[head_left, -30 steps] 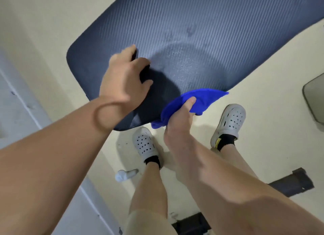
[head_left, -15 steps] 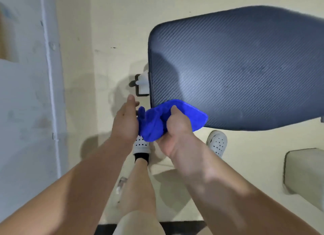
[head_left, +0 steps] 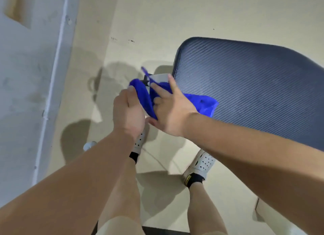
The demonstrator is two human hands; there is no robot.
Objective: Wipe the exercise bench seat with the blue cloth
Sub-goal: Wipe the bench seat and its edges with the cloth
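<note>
The dark ribbed bench seat [head_left: 254,87] fills the right side of the head view, its rounded end pointing left. The blue cloth [head_left: 201,103] is bunched between both hands just off that end, one part trailing onto the seat's near left corner. My left hand [head_left: 128,114] grips the cloth's left part in curled fingers. My right hand [head_left: 171,112] holds the other part, thumb and forefinger stretched toward the seat's end, other fingers curled into the fabric.
A white and black frame end [head_left: 155,77] pokes out from under the seat's left end. A grey wall with a vertical pipe [head_left: 52,87] runs along the left. My two feet in white clogs [head_left: 201,164] stand on the beige floor below the hands.
The view has swung, so the seat sits further right. Both hands have shifted the cloth left, off the seat's near edge, and spread it apart between them.
</note>
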